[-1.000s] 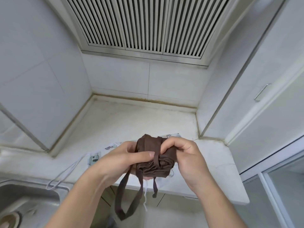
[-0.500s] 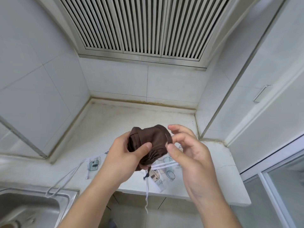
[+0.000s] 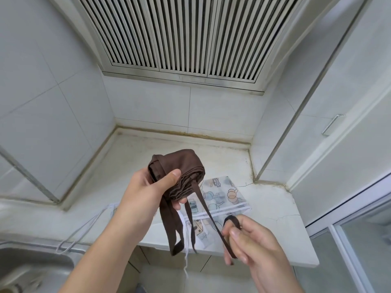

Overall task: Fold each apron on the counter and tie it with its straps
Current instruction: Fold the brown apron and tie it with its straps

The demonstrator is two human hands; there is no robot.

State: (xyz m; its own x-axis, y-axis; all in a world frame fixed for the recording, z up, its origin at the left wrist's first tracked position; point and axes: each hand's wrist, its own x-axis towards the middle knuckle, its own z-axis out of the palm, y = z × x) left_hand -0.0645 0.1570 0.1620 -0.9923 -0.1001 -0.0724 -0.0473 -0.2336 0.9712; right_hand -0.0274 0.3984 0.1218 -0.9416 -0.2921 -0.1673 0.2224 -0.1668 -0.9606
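Brown cloth apron bundle (image 3: 179, 176), frame centre, sits gripped in our left hand (image 3: 148, 193) above the pale stone counter (image 3: 275, 218). Its thin brown strap (image 3: 206, 210) runs down-right to our right hand (image 3: 249, 242), whose fingers pinch it; wrapping likely follows.

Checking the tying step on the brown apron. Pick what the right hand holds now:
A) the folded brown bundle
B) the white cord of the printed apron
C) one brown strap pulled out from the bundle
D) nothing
C: the right hand pinches a brown strap that runs taut from the folded brown apron, which sits in the grip of the left hand; the printed apron lies on the counter.
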